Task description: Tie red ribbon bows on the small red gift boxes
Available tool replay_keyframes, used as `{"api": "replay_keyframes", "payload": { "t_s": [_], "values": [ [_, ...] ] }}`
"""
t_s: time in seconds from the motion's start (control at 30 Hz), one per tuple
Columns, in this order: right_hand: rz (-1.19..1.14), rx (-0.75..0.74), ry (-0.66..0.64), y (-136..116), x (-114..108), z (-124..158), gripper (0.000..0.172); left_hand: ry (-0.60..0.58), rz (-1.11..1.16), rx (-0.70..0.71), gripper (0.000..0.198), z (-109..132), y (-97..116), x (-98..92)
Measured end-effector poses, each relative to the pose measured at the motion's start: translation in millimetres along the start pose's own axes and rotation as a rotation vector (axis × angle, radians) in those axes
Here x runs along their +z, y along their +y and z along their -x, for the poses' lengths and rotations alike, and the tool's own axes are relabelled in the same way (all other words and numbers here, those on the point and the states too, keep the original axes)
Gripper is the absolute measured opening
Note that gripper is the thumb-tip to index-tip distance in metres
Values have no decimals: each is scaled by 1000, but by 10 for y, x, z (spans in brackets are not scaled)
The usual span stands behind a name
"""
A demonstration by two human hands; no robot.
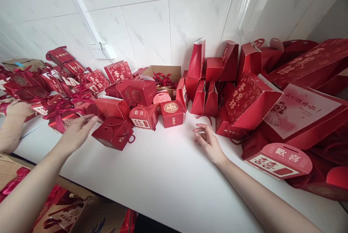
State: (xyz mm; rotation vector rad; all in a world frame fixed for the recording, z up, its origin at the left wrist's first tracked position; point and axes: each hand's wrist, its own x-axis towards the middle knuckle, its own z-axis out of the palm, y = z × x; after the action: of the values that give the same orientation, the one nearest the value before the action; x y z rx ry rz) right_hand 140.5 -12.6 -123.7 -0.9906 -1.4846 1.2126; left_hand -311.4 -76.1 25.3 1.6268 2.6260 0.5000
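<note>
My left hand (78, 133) is stretched over the table's left part, fingers extended and holding nothing. It is between a ribbon-tied red gift box (65, 120) and a dark red gift box (112, 134) with a small loop handle. Whether its fingertips touch either box, I cannot tell. Palm turned inward, my right hand (208, 143) hovers at the white table with loosely curled fingers apart, nothing in them. Beyond it lies a thin red cord (205, 117). A small red box with a gold emblem (173, 113) stands to its upper left.
Large red boxes (250, 98) pile up on the right, beside a pink-topped box (280, 160). An open cardboard box (176, 73) with red ribbons is by the tiled wall (146, 26). Another person's hand (17, 109) is among ribboned boxes at far left. Cartons (95, 215) stand below the table edge.
</note>
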Motion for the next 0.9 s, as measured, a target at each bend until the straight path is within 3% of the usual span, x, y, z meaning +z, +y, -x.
{"api": "replay_keyframes", "payload": {
  "t_s": [0.13,0.27,0.33,0.43,0.57,0.67,0.73,0.83,0.9],
  "values": [
    [4,1,0,-2,0,1,39,-267,87,47,80,276,328,15],
    [4,-6,2,-10,10,-5,39,-535,89,192,106,540,425,26],
    [5,-12,2,-20,15,-11,38,-646,112,268,108,646,500,33],
    [9,-22,8,-40,21,-18,38,-770,202,372,95,763,780,53],
    [19,-43,57,-61,25,-19,37,-785,196,555,88,828,1338,150],
    [37,-74,154,-91,15,-11,32,-670,20,668,75,823,1676,327],
    [45,-105,239,-134,-7,2,31,-617,-58,696,76,812,1834,477],
    [128,-263,336,-216,-56,42,36,-583,-81,770,74,769,2021,616],
    [296,-449,354,-255,-76,78,40,-575,-93,885,78,687,2142,567]
  ]
}}
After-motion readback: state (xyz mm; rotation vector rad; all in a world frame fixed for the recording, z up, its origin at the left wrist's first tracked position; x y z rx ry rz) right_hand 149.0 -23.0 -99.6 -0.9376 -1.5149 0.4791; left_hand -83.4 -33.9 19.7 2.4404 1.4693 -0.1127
